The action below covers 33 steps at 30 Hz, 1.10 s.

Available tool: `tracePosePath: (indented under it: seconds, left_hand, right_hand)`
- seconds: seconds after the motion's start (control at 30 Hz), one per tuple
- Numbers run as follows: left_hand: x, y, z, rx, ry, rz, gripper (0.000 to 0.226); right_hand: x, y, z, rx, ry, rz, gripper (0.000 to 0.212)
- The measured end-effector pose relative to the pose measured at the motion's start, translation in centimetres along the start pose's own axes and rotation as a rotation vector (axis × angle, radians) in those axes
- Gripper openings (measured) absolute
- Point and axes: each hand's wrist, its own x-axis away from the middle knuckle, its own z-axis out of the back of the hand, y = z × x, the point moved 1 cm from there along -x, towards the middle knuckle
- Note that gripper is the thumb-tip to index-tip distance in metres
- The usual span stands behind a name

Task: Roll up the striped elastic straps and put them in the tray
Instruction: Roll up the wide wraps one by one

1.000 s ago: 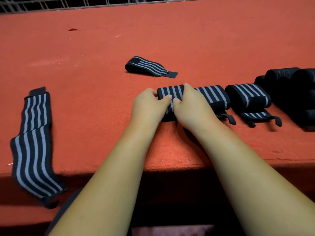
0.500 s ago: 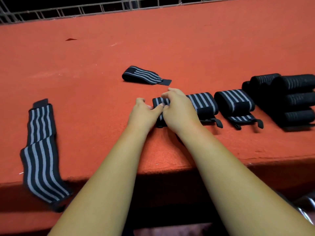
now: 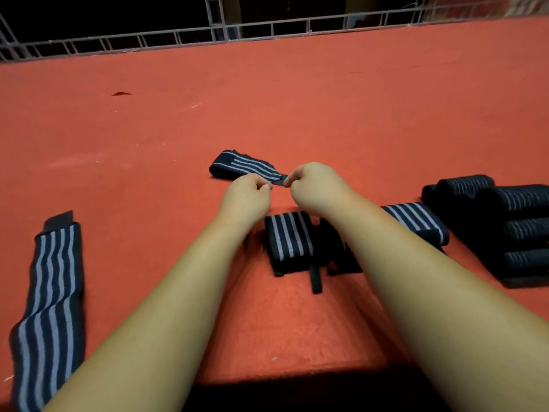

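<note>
A folded black strap with grey stripes point(image 3: 237, 166) lies mid-table. My left hand point(image 3: 248, 196) and my right hand point(image 3: 316, 185) pinch its near black end tab between them, fingers curled. Below my wrists a rolled striped strap point(image 3: 289, 239) rests on the red surface with a short black loop sticking out toward me. A second roll is hidden under my right forearm, and a third roll point(image 3: 416, 218) shows beyond it. An unrolled striped strap point(image 3: 49, 307) lies flat at the far left, reaching the table's front edge. No tray is in view.
A pile of several dark rolled straps point(image 3: 505, 227) sits at the right edge. The red felt table point(image 3: 297, 99) stretches far back to a white wire railing point(image 3: 267, 28). The table's front edge runs just below my forearms.
Both hands let go of the rolled strap, which now lies still, and moved away from me to the folded strap, taking hold of its end tab. The camera tilted up.
</note>
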Motion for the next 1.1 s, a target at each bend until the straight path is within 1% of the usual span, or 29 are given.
tracePosePath:
  seconds: [0.07,0.13,0.2,0.23,0.27,0.33,0.4,0.5,0.6,0.7,0.8,0.9,1.0,1.1]
  left_hand:
    - [-2.6,-0.1,-0.1,-0.054,-0.035,-0.068,0.031]
    - [-4.9,-0.1,-0.2,-0.136,-0.057,-0.124,0.035]
    - [-7.0,-0.3,-0.7,-0.204,-0.091,-0.170,0.036]
    - [-7.7,-0.5,-1.0,-0.226,-0.125,-0.186,0.039]
    - [-8.4,-0.8,-1.4,-0.249,-0.169,-0.202,0.045]
    - [-9.4,-1.5,-2.4,-0.309,-0.271,-0.242,0.057]
    - [-10.1,-2.2,-3.6,-0.376,-0.327,-0.267,0.057]
    - [-11.0,-2.7,-4.9,-0.454,-0.249,-0.315,0.044]
    - [-11.4,-2.5,-5.6,-0.618,-0.214,-0.383,0.036]
    - [-12.2,-2.2,-5.6,-0.803,-0.269,-0.451,0.029]
    - [-13.4,-2.3,-5.1,-0.914,-0.361,-0.482,0.028]
    - [-14.0,-1.9,-5.0,-0.981,-0.395,-0.538,0.027]
    - [-13.0,-1.3,-5.6,-1.018,-0.341,-0.606,0.028]
    - [-12.7,-1.8,-5.9,-1.005,-0.286,-0.617,0.028]
  right_hand:
    - [-2.6,1.0,0.1,0.119,-0.074,-0.053,0.038]
    - [-4.3,1.9,-0.1,0.255,-0.174,-0.085,0.036]
    - [-5.5,2.6,-0.3,0.410,-0.311,-0.050,0.034]
    - [-6.0,2.8,-0.3,0.460,-0.368,-0.038,0.029]
    - [-6.3,2.8,-0.3,0.501,-0.407,-0.029,0.023]
    - [-7.0,2.6,-0.2,0.581,-0.458,-0.024,0.020]
    - [-7.4,2.5,-0.2,0.647,-0.493,-0.012,0.023]
    - [-7.9,2.9,-0.3,0.613,-0.494,-0.014,0.024]
    - [-8.4,3.4,-0.1,0.536,-0.487,-0.037,0.029]
    - [-8.7,3.6,-0.1,0.501,-0.489,-0.050,0.034]
    - [-9.0,3.7,-0.4,0.486,-0.486,-0.055,0.035]
    - [-9.4,3.9,-0.5,0.452,-0.492,-0.057,0.035]
    - [-9.8,4.3,-0.6,0.399,-0.500,-0.074,0.031]
    - [-10.2,4.6,-0.7,0.384,-0.516,-0.085,0.030]
